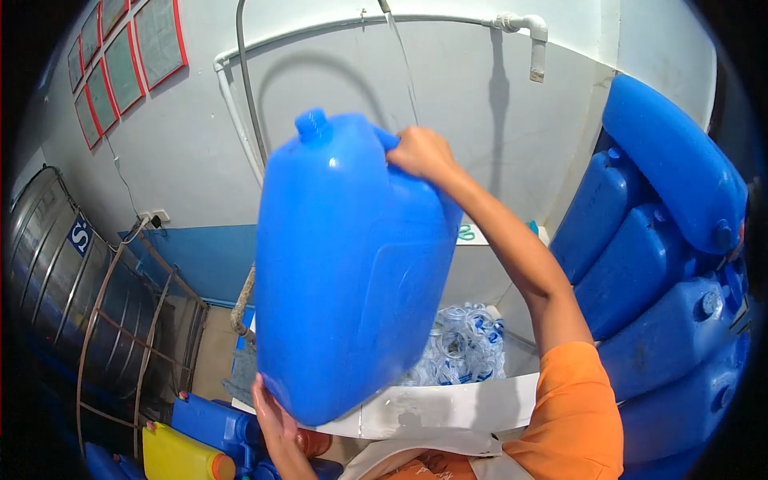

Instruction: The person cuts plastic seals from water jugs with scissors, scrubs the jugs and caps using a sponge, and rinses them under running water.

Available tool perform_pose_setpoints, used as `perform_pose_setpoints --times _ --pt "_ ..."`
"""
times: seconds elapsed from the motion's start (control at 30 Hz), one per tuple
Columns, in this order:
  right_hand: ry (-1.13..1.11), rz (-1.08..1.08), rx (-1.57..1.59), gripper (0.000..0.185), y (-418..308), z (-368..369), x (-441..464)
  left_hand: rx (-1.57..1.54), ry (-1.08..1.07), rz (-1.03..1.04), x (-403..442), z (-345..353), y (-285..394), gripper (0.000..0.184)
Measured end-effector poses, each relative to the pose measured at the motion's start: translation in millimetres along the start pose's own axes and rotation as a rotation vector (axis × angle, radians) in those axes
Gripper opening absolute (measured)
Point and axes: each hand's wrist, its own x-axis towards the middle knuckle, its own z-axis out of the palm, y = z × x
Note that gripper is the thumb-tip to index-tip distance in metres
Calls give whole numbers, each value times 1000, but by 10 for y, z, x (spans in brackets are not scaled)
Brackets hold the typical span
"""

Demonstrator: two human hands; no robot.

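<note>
A large blue jug fills the middle of the view, tilted, its capped neck at the upper left. My right hand is closed round the handle at its top. Lower down, my left hand supports the jug's bottom left corner, its fingers partly hidden by the jug. Behind and below the jug is a white basin, with a heap of clear and blue plastic pieces in it. Water runs from a hose end above, behind the jug.
Several blue jugs are stacked at the right. A yellow jug and blue ones stand at the lower left. A steel tank stands behind a rusty metal frame at the left. White pipes run along the wall.
</note>
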Motion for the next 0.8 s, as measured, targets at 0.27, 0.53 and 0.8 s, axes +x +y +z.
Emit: perform_pose_setpoints --times 0.27,0.53,0.8 --pt "-230 14 -26 49 863 569 261 -11 -58 -135 81 193 -602 50" --pt "163 -235 1024 46 2127 879 -1227 392 -208 301 37 1376 185 64" --pt "355 528 1882 45 2439 1705 -2434 853 -722 731 100 2948 -313 82"
